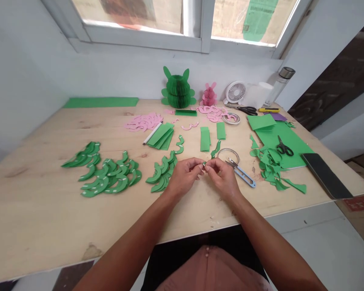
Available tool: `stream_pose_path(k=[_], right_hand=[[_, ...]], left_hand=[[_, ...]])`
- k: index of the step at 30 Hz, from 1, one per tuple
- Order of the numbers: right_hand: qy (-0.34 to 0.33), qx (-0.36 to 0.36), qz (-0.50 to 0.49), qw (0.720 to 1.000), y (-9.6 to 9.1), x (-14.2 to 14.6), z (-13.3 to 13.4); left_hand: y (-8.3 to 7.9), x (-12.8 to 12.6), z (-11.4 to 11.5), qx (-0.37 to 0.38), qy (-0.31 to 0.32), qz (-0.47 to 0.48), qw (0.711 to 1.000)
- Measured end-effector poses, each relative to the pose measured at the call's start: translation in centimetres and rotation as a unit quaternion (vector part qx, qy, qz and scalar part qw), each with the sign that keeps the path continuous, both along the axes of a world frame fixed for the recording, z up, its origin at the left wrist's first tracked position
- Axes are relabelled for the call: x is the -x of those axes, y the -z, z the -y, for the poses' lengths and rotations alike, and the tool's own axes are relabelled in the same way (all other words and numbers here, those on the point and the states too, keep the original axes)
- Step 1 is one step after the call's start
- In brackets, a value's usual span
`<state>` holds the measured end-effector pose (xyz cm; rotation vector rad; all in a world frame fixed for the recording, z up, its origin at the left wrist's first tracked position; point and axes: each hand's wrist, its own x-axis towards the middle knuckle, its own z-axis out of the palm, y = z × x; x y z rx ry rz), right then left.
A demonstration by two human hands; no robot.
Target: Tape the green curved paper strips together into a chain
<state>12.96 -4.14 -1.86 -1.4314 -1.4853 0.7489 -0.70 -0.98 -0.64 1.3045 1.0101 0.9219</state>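
Note:
My left hand (185, 174) and my right hand (221, 176) meet over the wooden table (33, 210), fingertips pinched together on a small green paper piece (204, 163) that is mostly hidden by the fingers. Just left of my left hand lies a row of curved green paper cutouts (163, 171). Small blue-handled snips (242, 173) and a clear tape ring (228, 153) lie right beside my right hand.
More green cutouts (106, 176) are spread at the left. Folded green strips (161, 136), pink cutouts (144, 121), green and pink honeycomb paper figures (177, 91), a fan (235, 92), black scissors (283, 147) on green sheets, green scraps (273, 165) and a phone (326, 174) lie around.

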Motion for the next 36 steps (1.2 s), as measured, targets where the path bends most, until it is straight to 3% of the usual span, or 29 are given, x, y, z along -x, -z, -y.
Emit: stream_pose_path(k=[14,36], right_hand=[[0.020,0.003,0.064,0.998,-0.23,0.04,0.00],[0.036,0.012,0.060,0.997,-0.49,0.29,0.15]], left_hand=[[0.13,0.10,-0.14,-0.007,0.012,-0.025,1.000],[0.21,0.10,-0.13,-0.041,0.016,-0.061,0.997]])
